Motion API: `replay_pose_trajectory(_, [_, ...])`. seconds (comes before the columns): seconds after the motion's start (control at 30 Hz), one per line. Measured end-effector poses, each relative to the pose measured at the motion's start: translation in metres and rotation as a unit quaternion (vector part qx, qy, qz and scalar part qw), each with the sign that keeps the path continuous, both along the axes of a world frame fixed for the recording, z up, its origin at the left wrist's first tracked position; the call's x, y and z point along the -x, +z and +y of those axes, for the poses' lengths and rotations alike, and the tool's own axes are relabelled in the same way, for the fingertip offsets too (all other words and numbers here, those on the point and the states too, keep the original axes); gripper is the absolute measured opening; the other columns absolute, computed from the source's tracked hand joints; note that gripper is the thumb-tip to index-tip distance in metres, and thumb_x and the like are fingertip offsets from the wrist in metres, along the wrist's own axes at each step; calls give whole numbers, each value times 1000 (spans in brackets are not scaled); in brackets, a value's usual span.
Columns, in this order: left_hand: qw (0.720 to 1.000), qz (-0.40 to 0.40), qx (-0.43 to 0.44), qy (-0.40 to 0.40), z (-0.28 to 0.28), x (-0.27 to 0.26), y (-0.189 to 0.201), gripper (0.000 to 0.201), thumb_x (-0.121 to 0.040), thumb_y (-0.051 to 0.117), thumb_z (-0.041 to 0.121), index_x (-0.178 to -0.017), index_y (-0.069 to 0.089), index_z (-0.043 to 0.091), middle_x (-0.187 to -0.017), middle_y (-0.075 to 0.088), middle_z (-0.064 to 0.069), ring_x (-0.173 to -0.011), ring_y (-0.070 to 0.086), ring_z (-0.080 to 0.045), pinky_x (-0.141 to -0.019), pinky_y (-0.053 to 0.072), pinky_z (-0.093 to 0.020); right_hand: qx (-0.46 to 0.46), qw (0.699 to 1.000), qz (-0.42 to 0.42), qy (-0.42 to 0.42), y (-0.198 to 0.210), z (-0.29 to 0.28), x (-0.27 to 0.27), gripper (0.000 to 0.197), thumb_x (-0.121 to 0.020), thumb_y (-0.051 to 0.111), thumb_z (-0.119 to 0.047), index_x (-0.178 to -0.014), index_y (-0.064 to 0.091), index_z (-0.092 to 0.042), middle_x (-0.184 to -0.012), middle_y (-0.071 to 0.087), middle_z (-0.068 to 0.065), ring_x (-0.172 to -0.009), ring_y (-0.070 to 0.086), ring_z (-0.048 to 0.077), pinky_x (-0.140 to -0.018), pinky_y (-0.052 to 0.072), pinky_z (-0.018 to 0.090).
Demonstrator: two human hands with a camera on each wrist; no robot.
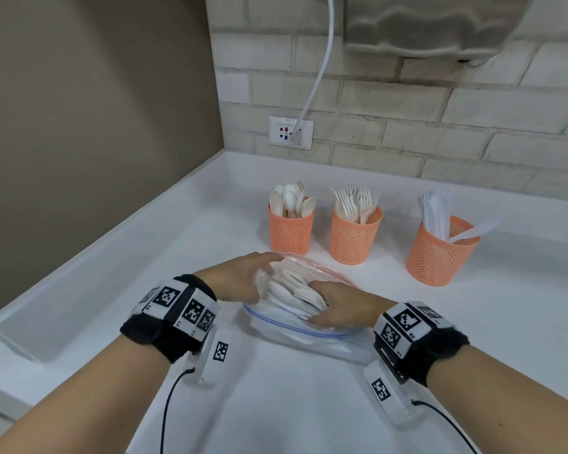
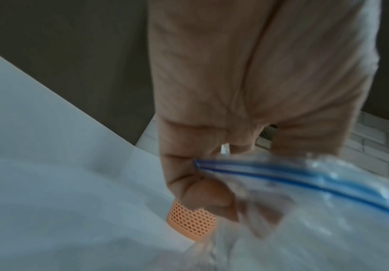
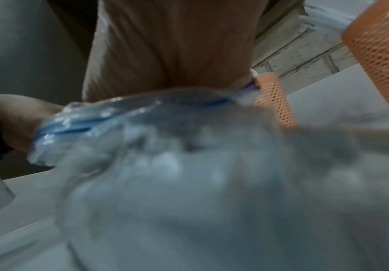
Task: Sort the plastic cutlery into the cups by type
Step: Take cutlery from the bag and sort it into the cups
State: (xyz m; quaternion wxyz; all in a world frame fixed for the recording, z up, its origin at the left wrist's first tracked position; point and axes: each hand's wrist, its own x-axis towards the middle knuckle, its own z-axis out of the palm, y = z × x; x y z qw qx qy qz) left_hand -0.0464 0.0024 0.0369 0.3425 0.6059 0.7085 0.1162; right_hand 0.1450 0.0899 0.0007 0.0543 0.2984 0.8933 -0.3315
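Head view: the mouth of a clear zip bag (image 1: pixel 309 326) is pinched at its left edge by the left hand (image 1: pixel 240 276), while the right hand (image 1: pixel 345 306) is reached inside among white cutlery (image 1: pixel 295 291); its grasp cannot be told. Beyond, three orange mesh cups are lined up: spoons (image 1: pixel 291 231), forks (image 1: pixel 354 237), knives (image 1: pixel 438 253).

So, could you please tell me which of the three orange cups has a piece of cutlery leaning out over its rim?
The rightmost orange cup, the one with knives: one white knife slants out over its rim, while the spoon and fork cups hold theirs upright.
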Motion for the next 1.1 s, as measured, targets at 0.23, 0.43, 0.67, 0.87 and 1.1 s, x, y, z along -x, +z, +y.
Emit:
replay_pose_trajectory(0.23, [999,42,15,-3,-3,2,-2,79,-78,55,-6,-144,28,27,-138,40,0,-106,47,-18,-83,42,-18,-14,1000,-13,-8,2,-8,5,50,-79,64,-19,-125,50,-9,-124,57,5,-113,53,23,-98,44,34])
replay_pose_trajectory(0.43, [993,116,22,2,-8,4,-6,51,-80,58,3,-129,46,9,-123,47,-4,-114,48,-21,-86,38,-21,-14,997,78,-12,2,-12,1,50,-76,67,-15,-124,51,-12,-121,59,4,-110,54,21,-94,45,31])
replay_pose_trajectory(0.67, [986,158,-34,36,-2,10,7,21,-80,68,14,-100,72,11,-91,54,2,-84,47,-11,-73,35,-18,15,981,190,-45,1,-13,-9,55,-72,67,-5,-125,51,-15,-112,60,-2,-103,57,15,-89,46,27])
replay_pose_trajectory(0.87, [977,200,12,74,2,6,6,26,-80,62,7,-103,72,13,-111,66,-5,-102,59,-21,-81,46,-24,63,968,231,-79,3,-18,-13,32,-66,67,-7,-78,53,-33,-68,60,-25,-66,55,-12,-62,39,4])
replay_pose_trajectory(1.1, [998,-11,-62,16,4,-13,2,31,-85,52,26,-111,35,21,-136,47,-6,-122,48,-24,-97,40,-34,171,902,357,-172,18,-8,-11,32,-76,70,-1,-107,62,-5,-101,69,8,-98,65,20,-86,51,26])
